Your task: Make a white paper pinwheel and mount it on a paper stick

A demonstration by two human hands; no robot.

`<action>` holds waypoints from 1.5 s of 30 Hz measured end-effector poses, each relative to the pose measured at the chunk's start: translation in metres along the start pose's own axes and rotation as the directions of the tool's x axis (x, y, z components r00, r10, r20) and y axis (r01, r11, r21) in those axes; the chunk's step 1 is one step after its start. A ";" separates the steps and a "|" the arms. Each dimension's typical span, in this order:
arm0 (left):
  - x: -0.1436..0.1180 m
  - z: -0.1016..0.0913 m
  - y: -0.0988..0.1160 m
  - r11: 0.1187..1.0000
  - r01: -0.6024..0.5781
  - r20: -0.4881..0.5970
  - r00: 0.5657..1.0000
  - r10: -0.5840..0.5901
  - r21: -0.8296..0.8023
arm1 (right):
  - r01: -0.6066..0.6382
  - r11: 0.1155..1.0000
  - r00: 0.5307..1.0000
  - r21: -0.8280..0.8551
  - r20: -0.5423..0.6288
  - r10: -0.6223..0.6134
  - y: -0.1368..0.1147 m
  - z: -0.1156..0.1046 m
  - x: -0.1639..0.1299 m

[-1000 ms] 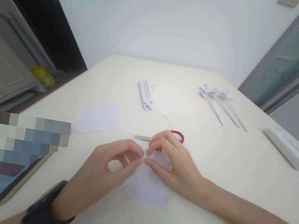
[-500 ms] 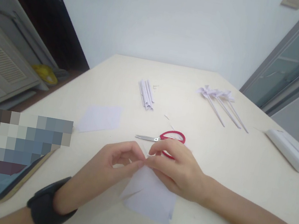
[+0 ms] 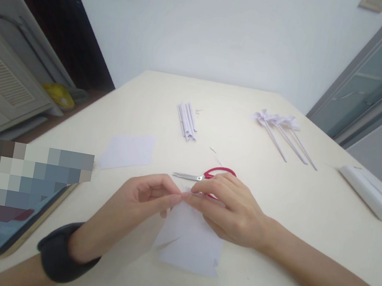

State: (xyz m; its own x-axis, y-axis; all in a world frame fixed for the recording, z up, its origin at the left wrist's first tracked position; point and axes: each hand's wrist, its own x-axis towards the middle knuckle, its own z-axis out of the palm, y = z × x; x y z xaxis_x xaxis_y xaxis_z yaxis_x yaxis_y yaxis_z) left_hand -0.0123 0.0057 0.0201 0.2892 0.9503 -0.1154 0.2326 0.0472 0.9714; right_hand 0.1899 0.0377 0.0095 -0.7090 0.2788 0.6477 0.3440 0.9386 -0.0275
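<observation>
A white sheet of paper [image 3: 192,245] with slits cut into it hangs from my pinched fingers, close over the table. My left hand [image 3: 150,197], with a dark band on its wrist, closes thumb and forefinger on the paper's upper part. There my right hand [image 3: 231,208] meets it, its fingertips also closed on the paper. The pinched spot itself is hidden by the fingers. Just behind the hands lie red-handled scissors [image 3: 188,177], blades pointing left, the handles partly covered by my right hand.
Another white paper sheet [image 3: 129,151] lies left. Farther back are several rolled paper tubes [image 3: 186,121] and, to the right, paper pinwheels on sticks [image 3: 281,131]. A white case [image 3: 369,192] sits at the right edge, a partly blurred-out tablet [image 3: 27,223] at the left.
Both hands have moved slightly up and away from me with the paper, still pinched together. My right hand now covers more of the scissors' handles.
</observation>
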 end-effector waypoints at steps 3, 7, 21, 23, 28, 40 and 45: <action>0.000 0.000 0.000 1.000 -0.008 0.013 1.000 0.008 0.012 | -0.073 0.994 0.997 0.083 0.031 0.070 -0.003 -0.003 0.003; -0.003 0.001 -0.001 0.998 -0.023 0.025 0.999 0.021 0.060 | -0.241 0.937 0.970 0.251 0.102 0.222 -0.009 -0.005 0.007; -0.007 0.005 0.013 0.925 -0.178 0.037 0.984 0.176 0.335 | -0.408 0.773 0.912 0.485 0.178 0.370 -0.010 -0.004 0.008; -0.008 0.004 0.013 0.921 -0.167 0.041 0.986 0.163 0.352 | -0.401 0.777 0.915 0.484 0.174 0.364 -0.011 -0.004 0.009; -0.010 0.004 0.010 0.898 -0.164 0.034 0.986 0.164 0.409 | -0.383 0.788 0.923 0.482 0.164 0.349 -0.014 -0.003 0.008; -0.012 0.009 0.017 0.859 -0.198 0.013 0.976 0.218 0.472 | -0.402 0.794 0.916 0.457 0.207 0.345 -0.016 -0.004 0.008; -0.008 0.005 0.010 0.943 -0.155 0.025 0.988 0.154 0.294 | -0.408 0.772 0.913 0.487 0.194 0.360 -0.017 -0.005 0.009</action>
State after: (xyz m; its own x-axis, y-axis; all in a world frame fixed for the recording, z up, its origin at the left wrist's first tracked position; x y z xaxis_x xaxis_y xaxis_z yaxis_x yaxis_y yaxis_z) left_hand -0.0076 -0.0028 0.0296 0.3448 0.9382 0.0309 0.4479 -0.1933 0.8729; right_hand 0.1810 0.0226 0.0195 -0.6427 0.6316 0.4335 0.2554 0.7102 -0.6561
